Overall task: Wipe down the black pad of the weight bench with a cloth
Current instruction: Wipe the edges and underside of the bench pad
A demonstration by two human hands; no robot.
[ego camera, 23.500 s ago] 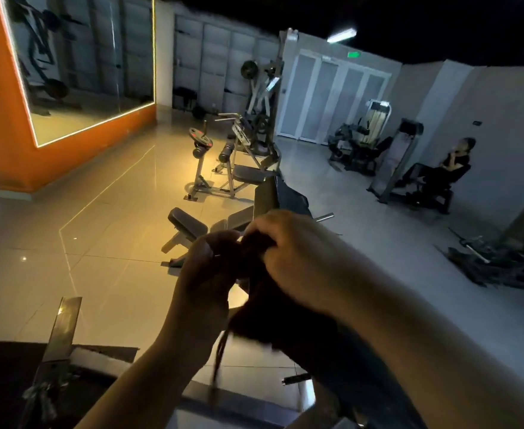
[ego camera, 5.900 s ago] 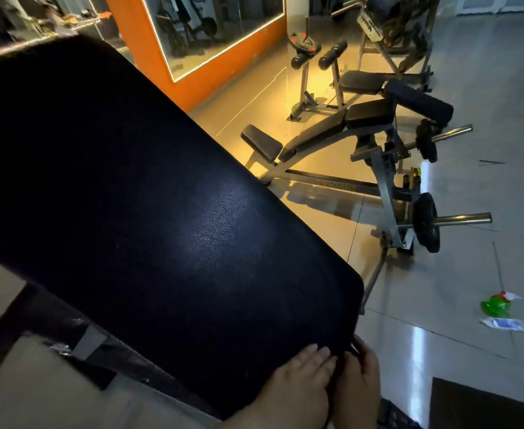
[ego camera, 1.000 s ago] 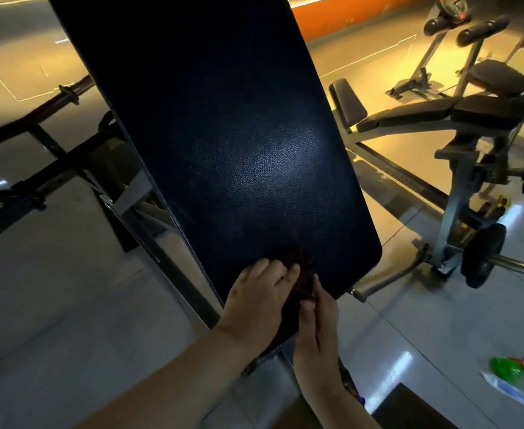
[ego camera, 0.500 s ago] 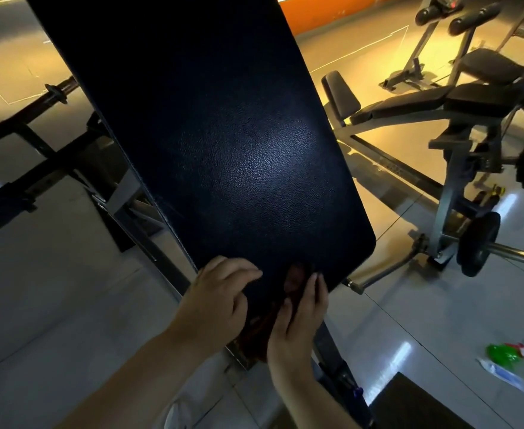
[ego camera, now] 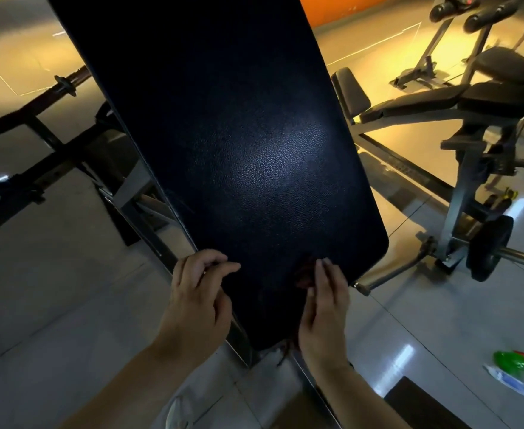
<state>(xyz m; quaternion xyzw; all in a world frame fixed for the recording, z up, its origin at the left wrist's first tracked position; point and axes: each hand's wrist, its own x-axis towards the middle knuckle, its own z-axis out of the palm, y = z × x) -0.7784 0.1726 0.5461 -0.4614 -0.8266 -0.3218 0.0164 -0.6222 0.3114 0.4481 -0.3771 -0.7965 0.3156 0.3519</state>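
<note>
Across the frame's centre ran the black pad [ego camera: 248, 156] above pale gym tiles [ego camera: 53, 289], the dark cloth [ego camera: 304, 275] at its lower end pressed under the flat right hand [ego camera: 324, 308], left hand [ego camera: 197, 301] loosely curled beside.

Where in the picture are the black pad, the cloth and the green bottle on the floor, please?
black pad [ego camera: 254, 156], head view, on its shiny textured middle.
cloth [ego camera: 303, 275], head view, on the dark reddish bunch beside the right fingers.
green bottle [ego camera: 509, 359], head view, on its green body.

The bench pad [ego camera: 248, 144] is black with a fine pebbled grain, and the cloth [ego camera: 304, 275] on it is dark red. A bright green bottle [ego camera: 510, 360] and a white-and-blue tube [ego camera: 510, 383] lie on pale grey floor tiles [ego camera: 53, 289]; the wall strip [ego camera: 322, 7] is orange.
</note>
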